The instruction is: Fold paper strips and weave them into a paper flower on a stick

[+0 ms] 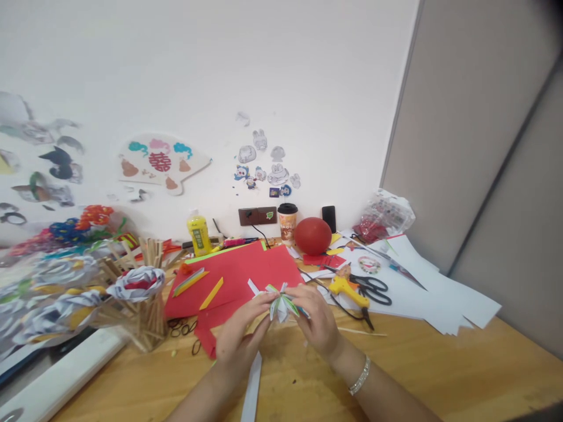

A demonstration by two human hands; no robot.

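Observation:
Both my hands meet over the wooden table [440, 375], holding a small folded paper piece [278, 303] in white, green and yellow. My left hand [240, 339] pinches it from the left with fingers closed. On the other side my right hand [317, 322], with a bracelet at the wrist, grips it with curled fingers. A white paper strip [252, 391] hangs down below the hands. Red paper sheets [237, 275] lie just behind the piece.
A yellow glue gun [349, 289] and black scissors [373, 287] lie to the right on white sheets [422, 293]. A red ball [312, 235], a cup [287, 223] and a yellow bottle [199, 234] stand by the wall. A stick holder with paper flowers [136, 293] stands at left.

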